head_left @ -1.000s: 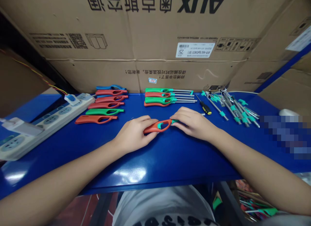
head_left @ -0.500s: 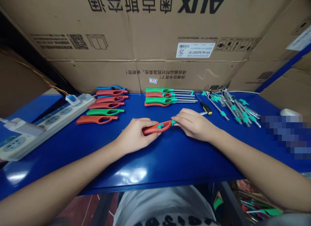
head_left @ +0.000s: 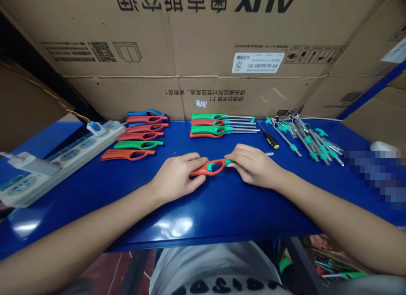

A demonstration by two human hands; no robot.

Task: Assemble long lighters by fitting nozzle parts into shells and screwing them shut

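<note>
An orange long-nosed lighter (head_left: pixel 218 169) with a teal trigger lies level between my hands, above the table's middle. My left hand (head_left: pixel 179 176) is closed around its handle end. The fingers of my right hand (head_left: pixel 253 166) pinch its teal collar; a metal tube (head_left: pixel 269 154) sticks out beyond that hand, mostly hidden by it. Behind my hands, several lighters with metal tubes (head_left: pixel 225 125) lie in a stack, green and red-orange. To the left is a column of tubeless lighter handles (head_left: pixel 135 136) in orange, green, red and blue.
A black-and-yellow screwdriver (head_left: pixel 270 140) lies behind my right hand. Several metal tubes with teal fittings and wires (head_left: pixel 309 138) are heaped at the right. A white power strip (head_left: pixel 69 159) runs along the left, and a cardboard box (head_left: pixel 177 49) walls the back of the blue table (head_left: pixel 222 214).
The lighter and both hands have shifted very slightly to the right in the picture. More of the orange body and its trigger opening shows between my hands, and my grips are kept.
</note>
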